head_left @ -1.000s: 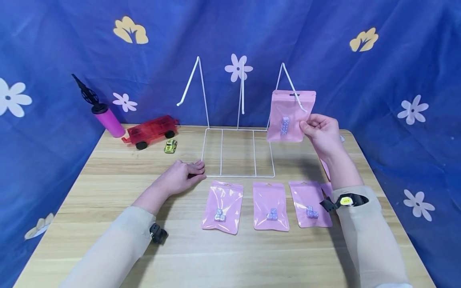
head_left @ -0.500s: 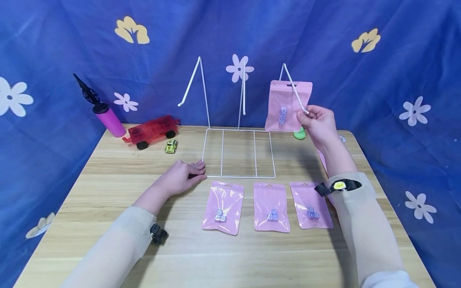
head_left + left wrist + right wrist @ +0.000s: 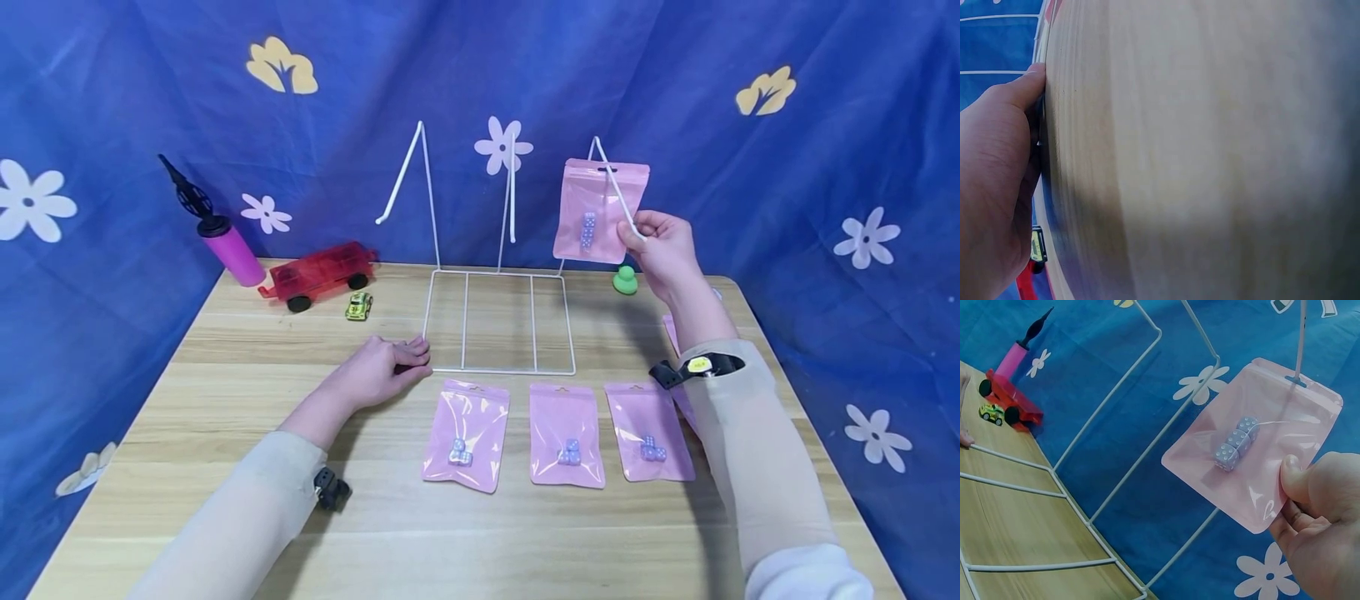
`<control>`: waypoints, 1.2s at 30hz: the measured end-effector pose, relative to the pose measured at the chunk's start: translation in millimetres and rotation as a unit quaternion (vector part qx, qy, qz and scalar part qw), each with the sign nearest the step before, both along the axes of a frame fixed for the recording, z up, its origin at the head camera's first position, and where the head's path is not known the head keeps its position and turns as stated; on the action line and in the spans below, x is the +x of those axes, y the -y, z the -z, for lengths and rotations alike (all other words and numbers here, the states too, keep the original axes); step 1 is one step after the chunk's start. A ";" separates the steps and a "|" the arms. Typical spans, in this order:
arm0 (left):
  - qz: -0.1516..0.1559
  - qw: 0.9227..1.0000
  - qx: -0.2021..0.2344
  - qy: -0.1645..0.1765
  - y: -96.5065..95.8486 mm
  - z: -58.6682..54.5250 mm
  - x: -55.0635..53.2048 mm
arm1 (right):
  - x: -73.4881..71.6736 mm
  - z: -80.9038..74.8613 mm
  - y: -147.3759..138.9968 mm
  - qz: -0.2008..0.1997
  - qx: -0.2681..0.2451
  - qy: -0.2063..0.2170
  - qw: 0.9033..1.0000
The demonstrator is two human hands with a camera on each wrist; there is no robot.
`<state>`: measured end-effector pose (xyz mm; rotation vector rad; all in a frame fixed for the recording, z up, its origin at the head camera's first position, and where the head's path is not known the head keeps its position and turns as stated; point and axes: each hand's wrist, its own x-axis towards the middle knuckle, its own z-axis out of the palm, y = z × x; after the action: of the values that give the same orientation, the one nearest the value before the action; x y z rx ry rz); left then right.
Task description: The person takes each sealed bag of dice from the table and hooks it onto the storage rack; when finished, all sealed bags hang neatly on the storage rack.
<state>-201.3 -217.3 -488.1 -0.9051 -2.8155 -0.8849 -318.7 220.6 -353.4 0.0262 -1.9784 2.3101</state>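
Note:
A pink zip pouch [image 3: 577, 200] with a column of pale purple dice [image 3: 1236, 445] inside is on the right prong of a white wire rack [image 3: 534, 333]. In the right wrist view the prong passes through the pouch's hang hole. My right hand [image 3: 666, 254] pinches the pouch's lower right edge between thumb and fingers. At the rack's front left corner, my left hand [image 3: 384, 367] holds the base wire between thumb and fingers. The middle prong [image 3: 513, 200] and left prong [image 3: 399, 173] carry nothing.
Three pink pouches with dice, the left one [image 3: 467, 425] among them, lie in front of the rack. Another pouch [image 3: 684, 408] is partly under my right forearm. A red trailer [image 3: 318, 271], toy car [image 3: 359, 306], pink pump [image 3: 234, 254] and green knob-shaped piece [image 3: 625, 281] stand around.
My right hand has raised the pouch and moved it back along the right prong toward the rack's upright. The green piece has come into view. My left hand has stayed at the corner.

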 end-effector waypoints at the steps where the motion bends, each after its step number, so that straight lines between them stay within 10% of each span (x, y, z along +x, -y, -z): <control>1: 0.001 1.000 0.000 -0.001 -0.5 0.1 -0.1 | -0.4 0.1 -0.4 0.002 -0.002 0.002 1.000; 20: -0.001 1.000 -0.004 0.003 -1.7 2.3 -3.7 | 26.9 -3.5 -59.6 -0.027 0.110 -0.062 0.992; 36: 0.003 1.000 0.005 0.001 0.6 4.0 -2.9 | 70.9 26.5 -156.2 -0.004 0.287 0.035 0.957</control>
<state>-204.1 -217.9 -492.1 -0.9127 -2.8078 -0.9004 -247.7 376.8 -379.9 -0.0046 -2.6095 1.6762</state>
